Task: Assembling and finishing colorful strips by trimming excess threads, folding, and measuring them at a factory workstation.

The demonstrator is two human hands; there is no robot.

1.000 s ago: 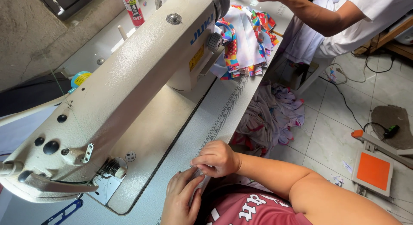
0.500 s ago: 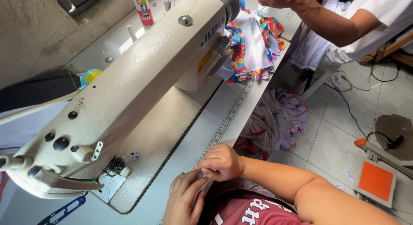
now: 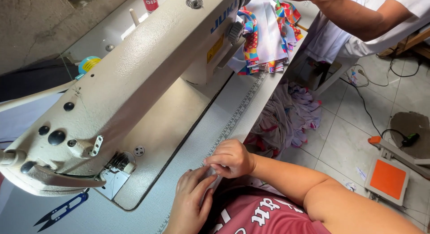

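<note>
Hands meet at the table's near edge — right hand pinches a small pale fabric piece, left hand flattens it | piece lies on the table, right of the sewing machine — thread snips nearby.

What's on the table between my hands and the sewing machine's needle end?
In the head view, only bare table top lies between the hands, left and right, and the machine's needle end.
</note>
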